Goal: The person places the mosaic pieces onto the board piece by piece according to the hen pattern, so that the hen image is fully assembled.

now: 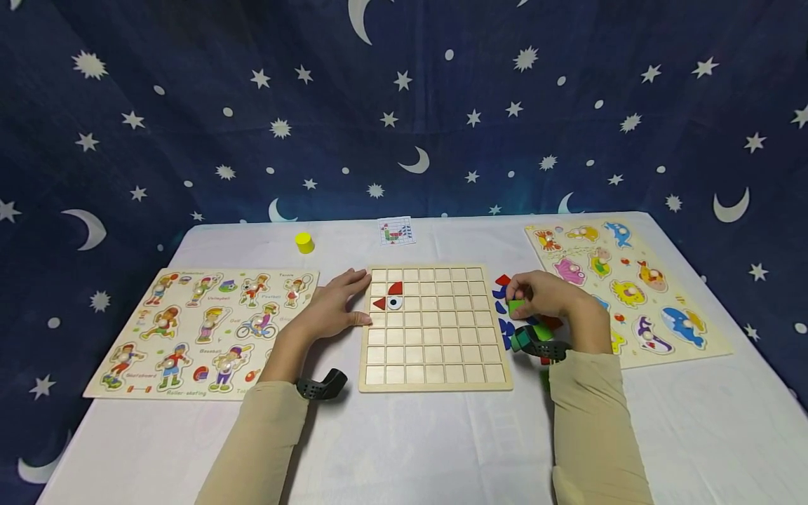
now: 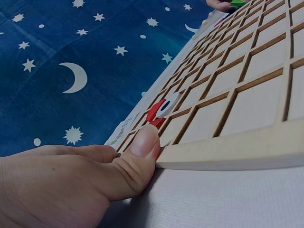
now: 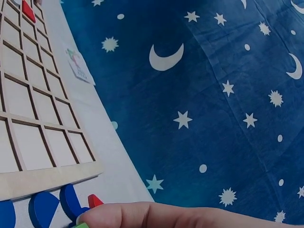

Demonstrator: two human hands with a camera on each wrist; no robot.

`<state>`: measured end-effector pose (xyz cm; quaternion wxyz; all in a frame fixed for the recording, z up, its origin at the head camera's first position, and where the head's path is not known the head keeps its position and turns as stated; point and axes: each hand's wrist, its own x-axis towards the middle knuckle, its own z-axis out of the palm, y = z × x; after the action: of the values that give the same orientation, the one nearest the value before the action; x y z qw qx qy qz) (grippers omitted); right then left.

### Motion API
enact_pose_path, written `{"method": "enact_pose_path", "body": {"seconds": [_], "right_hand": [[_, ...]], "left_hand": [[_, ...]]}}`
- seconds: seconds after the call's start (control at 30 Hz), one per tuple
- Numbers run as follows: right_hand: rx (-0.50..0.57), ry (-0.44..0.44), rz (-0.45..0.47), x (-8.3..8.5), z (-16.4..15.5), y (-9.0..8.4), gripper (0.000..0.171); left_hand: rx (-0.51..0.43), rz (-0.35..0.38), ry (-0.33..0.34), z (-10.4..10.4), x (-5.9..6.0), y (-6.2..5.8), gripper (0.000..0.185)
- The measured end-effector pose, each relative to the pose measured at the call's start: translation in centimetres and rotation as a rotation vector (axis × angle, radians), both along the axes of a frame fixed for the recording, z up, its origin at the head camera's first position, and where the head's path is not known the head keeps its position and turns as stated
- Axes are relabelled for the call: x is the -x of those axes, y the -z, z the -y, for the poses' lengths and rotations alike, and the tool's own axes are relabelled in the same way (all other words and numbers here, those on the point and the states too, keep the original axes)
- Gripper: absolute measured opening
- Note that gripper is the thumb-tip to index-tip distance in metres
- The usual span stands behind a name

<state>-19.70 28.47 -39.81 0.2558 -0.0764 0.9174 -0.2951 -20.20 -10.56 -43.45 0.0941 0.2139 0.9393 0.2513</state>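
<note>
A wooden grid board (image 1: pixel 434 387) lies in the middle of the table. On it sit a red quarter-round piece (image 1: pixel 395 288), a red triangle (image 1: pixel 379 304) and a white piece with an eye (image 1: pixel 394 303). At the board's left edge rests my left hand (image 1: pixel 333 305), its fingers spread; the thumb (image 2: pixel 144 141) touches the rim in the left wrist view. Right of the board, my right hand (image 1: pixel 548 298) pinches a green square piece (image 1: pixel 515 309) between thumb and fingers. Blue pieces (image 1: pixel 503 327) and other coloured pieces lie beneath and beside that hand, partly hidden.
A sports figure puzzle (image 1: pixel 183 330) lies at the left, and a sea animal puzzle (image 1: pixel 596 287) at the right. Beyond the board is a small pattern card (image 1: pixel 396 231). A yellow cylinder (image 1: pixel 304 243) stands at the back left. A starry cloth (image 1: pixel 404 105) hangs behind the table.
</note>
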Motion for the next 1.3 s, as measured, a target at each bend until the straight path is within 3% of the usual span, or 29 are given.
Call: {"method": "enact_pose_path", "body": {"seconds": [0.23,0.43,0.6,0.8,1.3], "right_hand": [[0.034,-0.012,-0.008,-0.1,0.0,-0.5,0.02],[0.03,0.043,-0.143,-0.1,0.7,-0.6,0.015],[0.067,0.044,-0.275,0.4,3.2,0.0,0.012],[0.086,0.026,-0.352,0.7,6.8,0.0,0.011],[0.161,-0.12,-0.435,-0.1,14.4,1.6,0.012]], "left_hand": [[0.006,0.005,0.001,0.0,-0.1,-0.1,0.085],[0.006,0.012,-0.002,0.0,0.0,0.0,0.085],[0.008,0.016,-0.003,0.0,0.0,0.2,0.085],[0.008,0.017,-0.004,0.1,0.0,0.0,0.084],[0.01,0.023,-0.004,0.0,0.0,-0.1,0.083]]}}
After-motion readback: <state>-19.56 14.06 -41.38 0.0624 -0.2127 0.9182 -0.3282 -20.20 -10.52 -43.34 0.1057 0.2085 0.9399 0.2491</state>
